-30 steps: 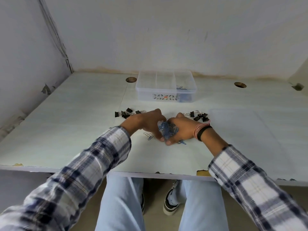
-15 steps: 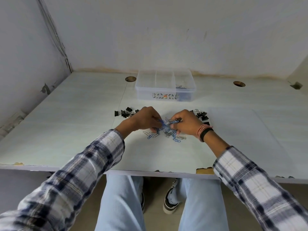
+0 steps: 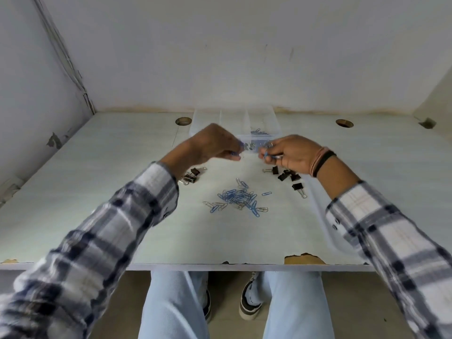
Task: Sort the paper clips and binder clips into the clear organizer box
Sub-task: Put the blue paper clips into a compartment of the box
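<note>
A pile of blue and silver paper clips (image 3: 238,198) lies on the white table (image 3: 97,192). Black binder clips sit in two groups, one on the left (image 3: 192,176) and one on the right (image 3: 287,176). The clear organizer box (image 3: 263,121) stands at the back, with blue paper clips in its right compartment. My left hand (image 3: 215,145) and my right hand (image 3: 291,152) hover in front of the box, above the table. Each pinches a few paper clips. My left hand hides part of the box's front.
Two round cable holes (image 3: 183,121) (image 3: 344,123) are cut in the table near the back wall. The front edge is chipped (image 3: 303,259). My legs and shoes show below the table. Walls close in the left, back and right.
Both hands lifted off the pile with a few paper clips each and moved up and back toward the box. The pile now lies uncovered and spread on the table.
</note>
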`<act>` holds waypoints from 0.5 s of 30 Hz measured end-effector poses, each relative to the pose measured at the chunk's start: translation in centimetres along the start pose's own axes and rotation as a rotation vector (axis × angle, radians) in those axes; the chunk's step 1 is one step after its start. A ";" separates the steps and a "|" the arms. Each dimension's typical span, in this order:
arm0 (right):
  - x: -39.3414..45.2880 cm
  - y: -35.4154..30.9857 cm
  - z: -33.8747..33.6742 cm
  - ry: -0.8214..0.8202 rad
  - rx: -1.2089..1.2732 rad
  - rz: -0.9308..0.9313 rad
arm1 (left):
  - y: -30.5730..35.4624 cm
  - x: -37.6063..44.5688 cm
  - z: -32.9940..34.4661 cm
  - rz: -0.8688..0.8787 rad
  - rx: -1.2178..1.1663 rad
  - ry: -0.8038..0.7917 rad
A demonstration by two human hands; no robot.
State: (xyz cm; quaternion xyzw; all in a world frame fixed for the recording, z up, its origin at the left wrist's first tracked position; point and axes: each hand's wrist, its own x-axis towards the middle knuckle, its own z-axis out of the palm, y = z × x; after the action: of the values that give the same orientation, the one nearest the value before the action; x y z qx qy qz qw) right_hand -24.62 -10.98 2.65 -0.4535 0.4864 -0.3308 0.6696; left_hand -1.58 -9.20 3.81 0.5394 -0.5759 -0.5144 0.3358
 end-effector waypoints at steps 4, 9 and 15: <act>2.9 -4.1 -1.6 0.044 -0.092 -0.028 | 4.0 5.6 0.1 0.027 0.091 0.078; 7.3 -7.7 -2.8 0.165 -0.227 -0.037 | 5.9 13.5 1.1 -0.010 0.226 0.090; 12.1 -8.6 -3.7 0.161 -0.371 0.077 | 5.9 17.5 3.0 -0.092 0.350 0.020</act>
State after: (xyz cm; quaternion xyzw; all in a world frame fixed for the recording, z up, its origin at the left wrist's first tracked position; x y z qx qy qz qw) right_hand -24.47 -25.92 5.98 -0.5223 0.6079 -0.2449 0.5456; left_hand -9.36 -26.12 5.73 0.6204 -0.6281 -0.4157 0.2185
